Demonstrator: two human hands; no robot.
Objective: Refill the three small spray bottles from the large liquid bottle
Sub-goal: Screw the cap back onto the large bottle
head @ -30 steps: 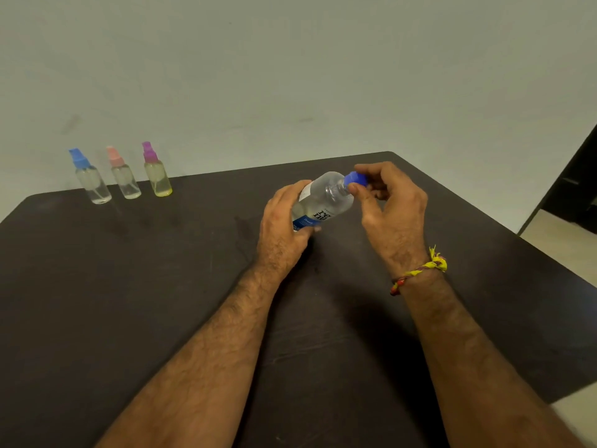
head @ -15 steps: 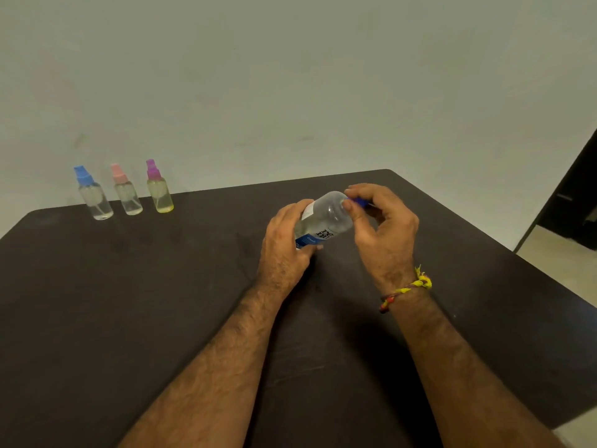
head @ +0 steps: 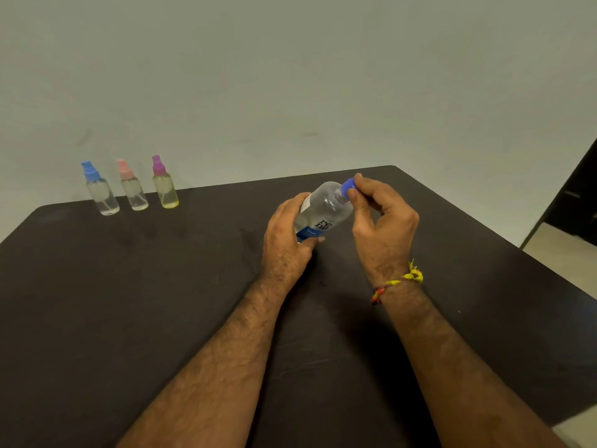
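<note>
Evidently early in the task, the left hand (head: 284,244) grips the large liquid bottle (head: 323,211), tilted above the middle of the desk (head: 129,302), while the right hand (head: 384,221) pinches its blue cap (head: 348,187), which is not yet off. Far left of that bottle, three small spray bottles (head: 134,189) stand capped and unfilled at the desk's far edge.

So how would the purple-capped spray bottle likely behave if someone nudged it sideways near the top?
The purple-capped spray bottle stands tall and narrow on a small base, so it would probably tip rather than slide. Only a shallow layer of yellowish liquid shows at the bottom, so it is likely light. Its round body suggests it would roll once down, maybe toward the pink-capped bottle beside it.
</note>
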